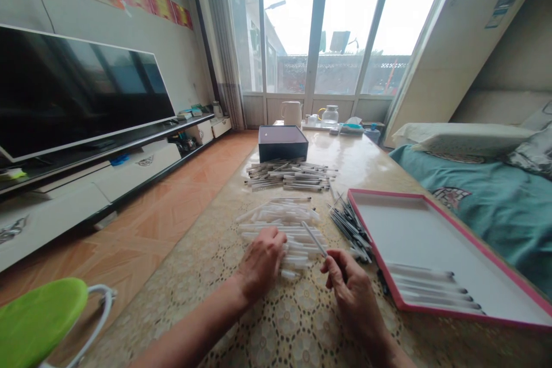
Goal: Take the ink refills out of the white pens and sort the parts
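Observation:
My right hand [351, 282] pinches a slim greyish pen [314, 238] between thumb and fingers, its far end pointing up and left. My left hand [264, 256] is curled over a spread of translucent white pen parts [297, 233]. Its fingertips are hidden, so what they grip is unclear. Right of that spread lies a heap of dark, thin refills [351, 227], against a pink-rimmed white box lid [414, 213]. Several pens with black ends [435, 287] lie side by side in the lid's near part.
Farther back, more dark-tipped pens [293, 175] are heaped before a dark box [283, 144]. A glass jug [330, 115] and a pale pitcher [291, 113] stand at the table's far end. A green seat [43, 322] is at lower left, a teal-covered sofa [495, 201] at right.

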The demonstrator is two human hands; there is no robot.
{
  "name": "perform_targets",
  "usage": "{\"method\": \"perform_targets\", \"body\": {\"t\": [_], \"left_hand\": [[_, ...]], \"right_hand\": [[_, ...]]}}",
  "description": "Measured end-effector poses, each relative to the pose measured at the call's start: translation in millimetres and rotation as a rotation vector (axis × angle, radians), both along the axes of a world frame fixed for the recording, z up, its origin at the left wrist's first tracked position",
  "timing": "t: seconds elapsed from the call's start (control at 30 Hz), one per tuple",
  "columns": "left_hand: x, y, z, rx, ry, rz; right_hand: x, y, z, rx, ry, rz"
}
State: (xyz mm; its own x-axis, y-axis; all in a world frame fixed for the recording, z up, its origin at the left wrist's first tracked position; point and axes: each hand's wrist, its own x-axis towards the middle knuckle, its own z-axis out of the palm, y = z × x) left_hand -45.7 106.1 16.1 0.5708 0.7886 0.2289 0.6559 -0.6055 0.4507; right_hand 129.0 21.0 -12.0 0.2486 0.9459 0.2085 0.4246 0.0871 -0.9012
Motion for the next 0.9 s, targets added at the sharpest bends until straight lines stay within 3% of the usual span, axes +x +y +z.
{"method": "perform_targets", "body": {"t": [0.2, 0.43, 0.5, 0.63, 0.7, 0.77, 0.9], "left_hand": [[4, 5, -3.3, 0.034, -0.005, -0.011], [-1, 2, 3.2, 0.04, -0.14, 0.073], [-5, -4, 7.0, -0.073, -0.323, 0.153], [-13, -27, 5.0, -0.635, -0.977, 0.324], [-17, -40, -1.9, -0.836, -1.12, 0.376], [-22, -49, -10.8, -0.905, -1.174, 0.409], [-27, -54, -25.1, -0.851, -1.159, 0.407]], "right_hand": [[1, 1, -1, 0.0, 0.026, 0.01], [-3, -4, 7, 0.004, -0.155, 0.006], [-6, -7, 10, 0.006, -0.228, 0.039], [-14, -14, 14, 0.14, -0.382, 0.15], [-17, -17, 15, 0.168, -0.453, 0.219], [-18, -19, 15, 0.151, -0.54, 0.258], [-17, -21, 15, 0.109, -0.66, 0.271]]}}
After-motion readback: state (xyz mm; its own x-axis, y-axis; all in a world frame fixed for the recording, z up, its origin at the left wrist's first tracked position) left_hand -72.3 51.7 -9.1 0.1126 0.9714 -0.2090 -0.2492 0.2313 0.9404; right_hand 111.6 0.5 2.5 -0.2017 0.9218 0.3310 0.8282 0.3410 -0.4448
